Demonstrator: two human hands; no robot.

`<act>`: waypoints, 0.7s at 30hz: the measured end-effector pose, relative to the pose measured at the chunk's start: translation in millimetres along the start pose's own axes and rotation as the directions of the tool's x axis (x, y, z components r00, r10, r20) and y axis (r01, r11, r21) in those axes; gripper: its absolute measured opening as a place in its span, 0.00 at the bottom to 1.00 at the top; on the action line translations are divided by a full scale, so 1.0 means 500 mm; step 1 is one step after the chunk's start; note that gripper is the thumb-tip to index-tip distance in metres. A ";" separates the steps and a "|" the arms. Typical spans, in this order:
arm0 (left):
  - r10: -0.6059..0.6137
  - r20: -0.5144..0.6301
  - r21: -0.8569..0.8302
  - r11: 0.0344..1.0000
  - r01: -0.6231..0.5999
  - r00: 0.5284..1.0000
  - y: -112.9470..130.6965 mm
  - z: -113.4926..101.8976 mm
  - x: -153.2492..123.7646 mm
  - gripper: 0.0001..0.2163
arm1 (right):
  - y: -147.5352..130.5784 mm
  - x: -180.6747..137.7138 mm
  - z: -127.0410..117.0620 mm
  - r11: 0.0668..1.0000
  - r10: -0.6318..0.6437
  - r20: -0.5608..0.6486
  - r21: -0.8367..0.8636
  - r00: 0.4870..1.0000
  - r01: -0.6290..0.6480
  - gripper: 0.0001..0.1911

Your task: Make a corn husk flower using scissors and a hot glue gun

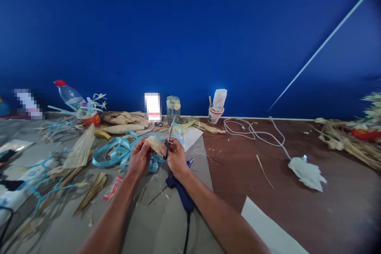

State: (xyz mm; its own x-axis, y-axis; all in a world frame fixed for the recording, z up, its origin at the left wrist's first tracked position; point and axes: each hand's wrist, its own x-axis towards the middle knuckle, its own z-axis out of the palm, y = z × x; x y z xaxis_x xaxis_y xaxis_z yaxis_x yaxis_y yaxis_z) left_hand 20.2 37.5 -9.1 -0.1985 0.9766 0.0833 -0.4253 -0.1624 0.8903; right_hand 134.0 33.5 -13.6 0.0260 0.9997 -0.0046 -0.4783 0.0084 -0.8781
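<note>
"While the two hands worked close together over the counter (232,178), what did each one hold?"

"The left hand (139,156) had its thumb and fingers pinched on one end of a pale strip of husk (154,144). The right hand (177,159) was closed around the scissors (169,137), which stood nearly upright with the tip pointing away."

"So where was the husk, exactly?"

"Between the hands, raised in front of a loose heap of blue ribbon (108,154). Its other end reached the right thumb, just beside the scissors. Whether the blades were touching it, I couldn't tell."

"And what lay around them?"

"A dark blue corded tool (183,196) lay beside the right forearm, and a red wrapper (113,188) near the left one. A folded dry leaf (91,192) was left of that wrapper. Farther back, a lidded clear jar (173,108) stood before the blue wall (190,39)."

"Anything over to the right?"

"A white paper cup (215,115) with things standing in it, then a looped white cable (253,133) running toward a crumpled white bundle (307,172)."
</note>
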 end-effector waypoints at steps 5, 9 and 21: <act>0.038 -0.072 -0.063 0.997 -0.043 0.997 0.008 -0.014 0.015 0.16 | -0.008 0.000 -0.004 0.998 0.023 -0.014 0.062 1.000 -0.022 0.21; 0.094 -0.262 0.015 0.996 -0.093 0.961 0.013 -0.033 0.033 0.12 | -0.007 0.003 -0.007 1.000 -0.014 -0.027 0.018 1.000 0.014 0.19; 0.111 0.057 0.262 0.957 -0.122 0.992 -0.018 -0.013 0.004 0.14 | 0.004 0.004 -0.008 0.958 -0.178 -0.086 -0.245 0.980 0.152 0.17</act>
State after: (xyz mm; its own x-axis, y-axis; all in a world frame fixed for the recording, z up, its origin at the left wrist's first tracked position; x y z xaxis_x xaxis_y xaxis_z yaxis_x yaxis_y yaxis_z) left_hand 17.9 40.0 -19.7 -0.1939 0.9589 0.2071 -0.1515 -0.2379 0.9594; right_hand 136.7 35.2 -17.2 0.1861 0.9763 0.1106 -0.2393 0.1542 -0.9586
